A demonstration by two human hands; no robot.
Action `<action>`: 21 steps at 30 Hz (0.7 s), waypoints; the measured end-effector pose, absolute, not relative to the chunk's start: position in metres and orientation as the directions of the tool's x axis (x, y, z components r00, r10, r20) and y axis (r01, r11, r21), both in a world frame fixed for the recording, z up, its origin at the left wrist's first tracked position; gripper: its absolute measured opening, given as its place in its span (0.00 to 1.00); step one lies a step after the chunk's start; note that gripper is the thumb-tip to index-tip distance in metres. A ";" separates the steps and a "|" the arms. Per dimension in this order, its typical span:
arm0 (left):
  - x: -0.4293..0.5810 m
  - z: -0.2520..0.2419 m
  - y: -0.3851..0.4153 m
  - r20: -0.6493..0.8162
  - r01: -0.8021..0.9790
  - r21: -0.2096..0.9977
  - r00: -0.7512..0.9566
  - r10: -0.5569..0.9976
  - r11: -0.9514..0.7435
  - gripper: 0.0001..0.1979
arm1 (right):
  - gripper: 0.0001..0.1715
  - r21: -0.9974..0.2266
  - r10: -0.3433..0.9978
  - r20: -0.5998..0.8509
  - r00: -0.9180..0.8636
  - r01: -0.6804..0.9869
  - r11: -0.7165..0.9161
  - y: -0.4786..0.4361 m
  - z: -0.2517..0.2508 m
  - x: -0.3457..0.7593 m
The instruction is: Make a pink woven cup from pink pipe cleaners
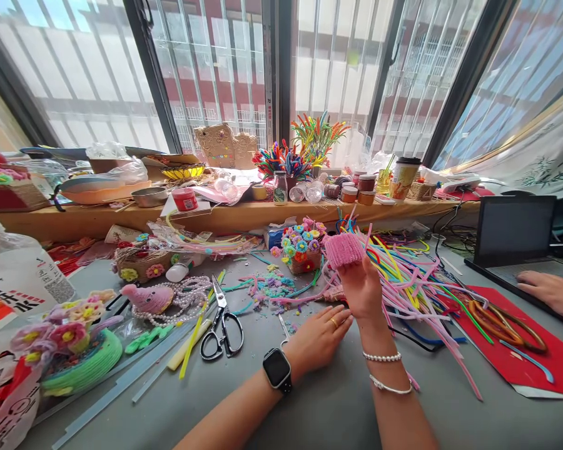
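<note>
My right hand (365,292) is raised over the table, gripping a pink fuzzy pipe-cleaner piece (344,250) that looks like a small coiled cup. Its fingers are partly hidden behind the piece. Flat on the grey table (331,409) lies my left hand (319,336), fingers stretched out, holding nothing. It rests just below the right hand, close to small scissors (283,326) whose lower part it seems to cover. A bundle of pipe cleaners (417,290), mostly pink with yellow and blue, spreads right of my right hand. Black-handled scissors (222,328) lie left of my left hand.
Behind my hands stands a basket of fuzzy flowers (303,245). Glue sticks (117,390), a pink fuzzy figure (150,297) and a green flower basket (82,365) occupy the left. At right, another person's hand (547,292) rests on a laptop (516,231), near red card (539,369).
</note>
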State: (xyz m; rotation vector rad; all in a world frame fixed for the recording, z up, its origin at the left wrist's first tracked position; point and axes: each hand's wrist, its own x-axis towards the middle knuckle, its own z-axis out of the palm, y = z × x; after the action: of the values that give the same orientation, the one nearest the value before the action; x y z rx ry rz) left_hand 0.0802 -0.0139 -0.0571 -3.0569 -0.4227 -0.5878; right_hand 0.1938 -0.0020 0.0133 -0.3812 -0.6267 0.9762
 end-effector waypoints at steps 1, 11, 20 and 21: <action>0.090 -0.060 -0.010 0.376 0.222 0.085 0.896 0.238 -0.971 0.19 | 0.11 -0.573 0.857 0.314 0.408 -0.638 0.514 -0.002 0.012 0.192; 0.145 -0.091 -0.002 0.435 0.216 0.278 0.841 0.323 -0.936 0.25 | 0.11 -0.671 0.936 0.185 0.298 -0.658 0.342 0.003 -0.004 0.171; 0.149 -0.086 0.000 0.432 0.289 0.313 0.805 0.407 -0.905 0.16 | 0.13 -0.601 0.879 0.263 0.398 -0.646 0.472 0.022 0.023 0.175; 0.149 -0.083 -0.002 0.436 0.297 0.321 0.797 0.419 -0.899 0.14 | 0.14 -0.592 0.865 0.298 0.405 -0.632 0.500 0.027 0.033 0.177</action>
State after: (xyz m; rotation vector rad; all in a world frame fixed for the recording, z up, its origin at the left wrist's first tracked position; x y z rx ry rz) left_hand 0.1493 -0.0021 -0.0826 -3.2007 -0.6476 -0.8704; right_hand 0.1772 0.0273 0.0331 -0.4217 -0.6282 0.9800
